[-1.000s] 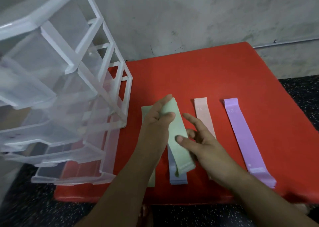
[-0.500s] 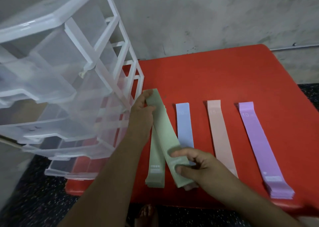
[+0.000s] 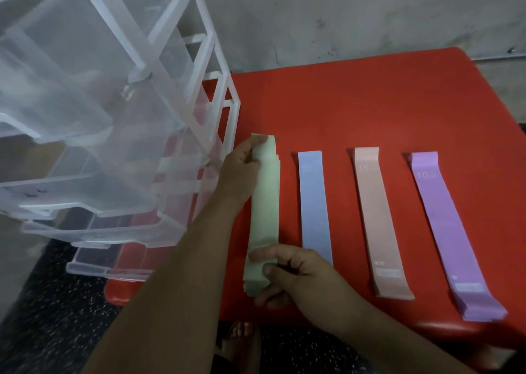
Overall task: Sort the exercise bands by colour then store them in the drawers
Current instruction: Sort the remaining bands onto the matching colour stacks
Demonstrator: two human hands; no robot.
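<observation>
Four stacks of exercise bands lie side by side on the red table (image 3: 355,100). The green stack (image 3: 266,203) is leftmost. My left hand (image 3: 242,171) grips its far end, thumb on top. My right hand (image 3: 296,274) pinches its near end. To the right lie the blue stack (image 3: 314,205), the pink stack (image 3: 380,217) and the purple stack (image 3: 447,228), none of them touched. The clear plastic drawer unit (image 3: 119,134) stands on the table's left part, just left of my left hand, with several drawers pulled partly out.
A grey wall (image 3: 341,15) rises behind the table. Dark speckled floor (image 3: 57,316) lies below, with a bare foot (image 3: 242,342) under the table's front edge. The table's far half is bare red surface.
The green band that lay slanted over the green stack is now lined up straight on it. My left hand moved to its far end and my right hand to its near end.
</observation>
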